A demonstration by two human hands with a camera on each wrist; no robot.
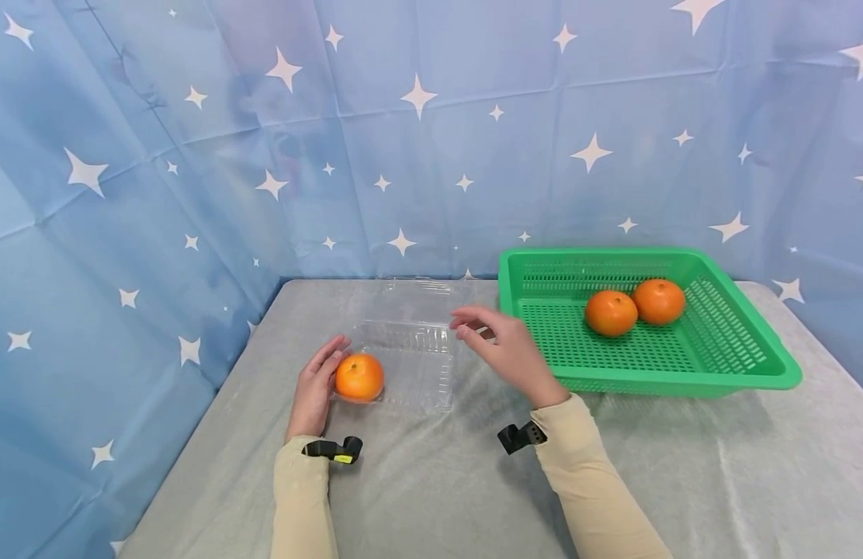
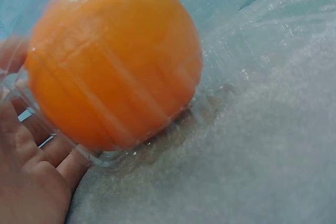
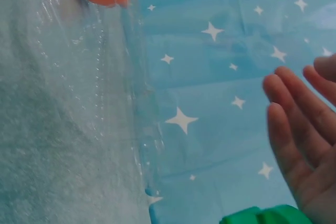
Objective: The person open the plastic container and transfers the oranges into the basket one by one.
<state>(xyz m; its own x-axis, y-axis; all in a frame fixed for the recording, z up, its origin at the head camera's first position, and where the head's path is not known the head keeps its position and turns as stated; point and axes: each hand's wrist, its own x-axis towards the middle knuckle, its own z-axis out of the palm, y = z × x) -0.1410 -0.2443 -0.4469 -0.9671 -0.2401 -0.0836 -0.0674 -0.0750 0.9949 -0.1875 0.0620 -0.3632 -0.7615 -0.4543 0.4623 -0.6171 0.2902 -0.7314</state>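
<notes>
A clear plastic clamshell box (image 1: 417, 380) lies on the table with its lid (image 1: 414, 301) folded back toward the curtain. One orange fruit (image 1: 360, 378), like a mandarin or persimmon, sits at the left of the box. Against the box's left wall, beside this fruit, rests my left hand (image 1: 318, 388); the left wrist view shows its fingers (image 2: 58, 153) along the outside of the clear plastic. My right hand (image 1: 504, 349) hovers by the box's right edge, near the basket. Its fingers (image 3: 294, 114) are loosely extended and hold nothing.
A green perforated basket (image 1: 683, 379) stands at the right, holding two more orange fruits (image 1: 611, 314). Grey cloth (image 1: 431, 489) covers the table. A blue curtain with white stars (image 1: 376, 132) hangs behind and on the left.
</notes>
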